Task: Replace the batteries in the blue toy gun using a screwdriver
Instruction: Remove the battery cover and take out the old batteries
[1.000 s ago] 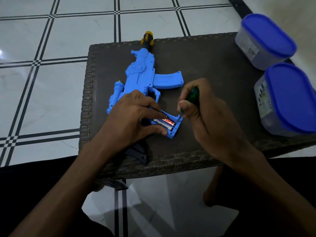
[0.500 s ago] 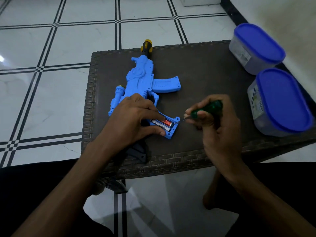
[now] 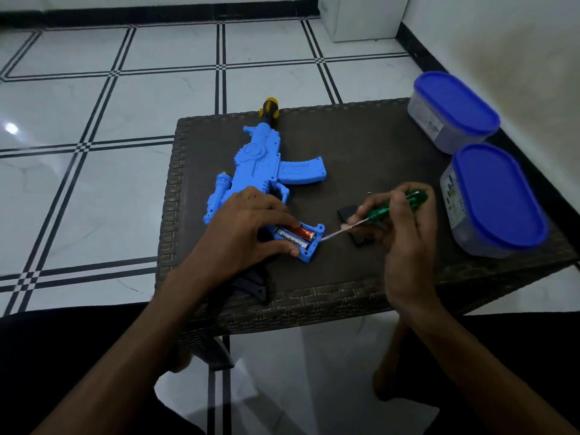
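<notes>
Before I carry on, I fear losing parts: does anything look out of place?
A tiny speck, maybe a screw, lies loose on the table above the right hand. The black cover lies beside it, off the toy gun.

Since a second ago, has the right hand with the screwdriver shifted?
Yes. The right hand has drawn back rightward from the battery compartment toward the nearer blue-lidded container, uncovering the black cover on the table.

Left hand (image 3: 248, 227) lies palm down, forefinger and thumb extended rightward. Right hand (image 3: 405, 233) is curled, fingers pinching a tool.
</notes>
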Tool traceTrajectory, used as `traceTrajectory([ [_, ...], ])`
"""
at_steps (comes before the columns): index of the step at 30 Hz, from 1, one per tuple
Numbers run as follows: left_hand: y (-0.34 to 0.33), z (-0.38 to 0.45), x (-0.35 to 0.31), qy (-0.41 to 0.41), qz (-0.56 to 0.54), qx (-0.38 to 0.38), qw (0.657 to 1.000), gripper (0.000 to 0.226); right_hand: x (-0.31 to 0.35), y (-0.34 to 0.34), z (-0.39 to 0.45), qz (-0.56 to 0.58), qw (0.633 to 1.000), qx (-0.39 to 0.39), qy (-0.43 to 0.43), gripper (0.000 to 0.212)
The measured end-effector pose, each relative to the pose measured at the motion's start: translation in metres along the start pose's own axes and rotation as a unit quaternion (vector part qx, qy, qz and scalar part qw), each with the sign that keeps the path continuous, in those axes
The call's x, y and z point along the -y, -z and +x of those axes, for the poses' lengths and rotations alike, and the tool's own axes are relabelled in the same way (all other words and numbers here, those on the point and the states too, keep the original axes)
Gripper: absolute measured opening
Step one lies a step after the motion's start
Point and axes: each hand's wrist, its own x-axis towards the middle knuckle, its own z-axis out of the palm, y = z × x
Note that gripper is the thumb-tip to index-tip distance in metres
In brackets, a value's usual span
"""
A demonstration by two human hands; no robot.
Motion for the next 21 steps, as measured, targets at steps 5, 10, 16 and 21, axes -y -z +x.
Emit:
traceTrajectory([
  [5, 0.003, 0.000, 0.004, 0.014, 0.016, -0.008, 1.000, 0.051, 0.023, 0.003, 0.034, -0.327, 0.923, 0.203, -0.012, 0.025],
  [10, 0.005, -0.003, 0.010, 0.028, 0.084, 0.011, 0.996, 0.068, 0.011, -0.007, 0.051, -0.532, 0.747, 0.394, 0.049, 0.040],
  [16, 0.000, -0.003, 0.013, 0.025, 0.092, 0.022, 0.995, 0.070, 0.000, -0.021, 0.067, -0.532, 0.691, 0.481, 0.087, 0.047],
  [21, 0.000, -0.003, 0.013, 0.029, 0.091, 0.025, 0.995, 0.070, 0.001, -0.028, 0.077, -0.473, 0.742, 0.475, 0.002, 0.041],
])
